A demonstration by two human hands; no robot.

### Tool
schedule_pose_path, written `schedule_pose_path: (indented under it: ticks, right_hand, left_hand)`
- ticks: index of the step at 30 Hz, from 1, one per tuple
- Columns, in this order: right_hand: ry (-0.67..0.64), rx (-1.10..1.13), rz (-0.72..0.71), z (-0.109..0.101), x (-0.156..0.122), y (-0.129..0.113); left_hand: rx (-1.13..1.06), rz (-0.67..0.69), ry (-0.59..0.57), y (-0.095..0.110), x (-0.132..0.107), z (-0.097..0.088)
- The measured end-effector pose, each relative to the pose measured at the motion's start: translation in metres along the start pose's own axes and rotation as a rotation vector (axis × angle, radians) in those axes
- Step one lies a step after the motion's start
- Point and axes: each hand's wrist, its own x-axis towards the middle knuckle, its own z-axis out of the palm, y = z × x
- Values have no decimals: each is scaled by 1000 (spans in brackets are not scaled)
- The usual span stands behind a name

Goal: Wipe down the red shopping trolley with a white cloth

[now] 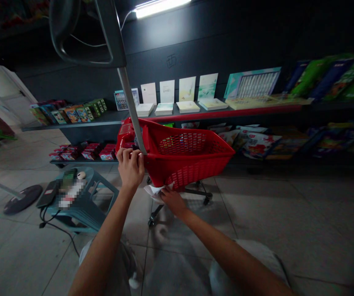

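Head view: one red plastic mesh shopping basket on a wheeled frame (189, 160) sits at my 12 o'clock, tipped, its long axis running roughly 9 to 3 o'clock. My left hand (130, 168), the nearer to its rim, is clenched on the basket's left corner at the foot of one grey metal pole (130, 102). My right hand (171, 200) holds one crumpled white cloth (152, 192) pressed under the lower edge. One teal plastic stool (105, 191) stands at 9 o'clock.

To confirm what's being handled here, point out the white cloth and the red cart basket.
White cloth (153, 192): head view, on its crumpled middle.
Red cart basket (192, 167): head view, on its side mesh.
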Motion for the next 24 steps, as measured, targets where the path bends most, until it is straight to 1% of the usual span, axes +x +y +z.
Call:
schedule_pose_path:
  ticks: [3, 5, 6, 7, 9, 12, 15, 17, 20, 24]
  right_hand:
    - [-71, 25, 64, 7, -13, 16]
    - [-75, 50, 95, 7, -18, 23]
    - [-55, 60, 93, 4, -19, 25]
    - [-19, 70, 82, 0, -19, 27]
    - [94, 88, 40, -15, -16, 28]
    - [277, 128, 3, -45, -7, 29]
    - [427, 175, 65, -76, 1, 33]
    - [503, 196, 122, -93, 3, 39]
    - [567, 200, 165, -108, 2, 52]
    - [619, 156, 236, -112, -13, 78]
  left_hand:
    - [16, 32, 22, -2, 0, 0]
    - [19, 40, 34, -4, 0, 1]
    - [16, 38, 36, -4, 0, 1]
    - [12, 32, 34, -5, 0, 1]
    - [4, 19, 26, -5, 0, 1]
    - [7, 10, 25, -5, -1, 1]
    - [11, 5, 39, -5, 0, 0]
    - [6, -1, 33, -5, 0, -2]
    - [-10, -5, 16, -5, 0, -3]
    - [-4, 11, 14, -8, -1, -4]
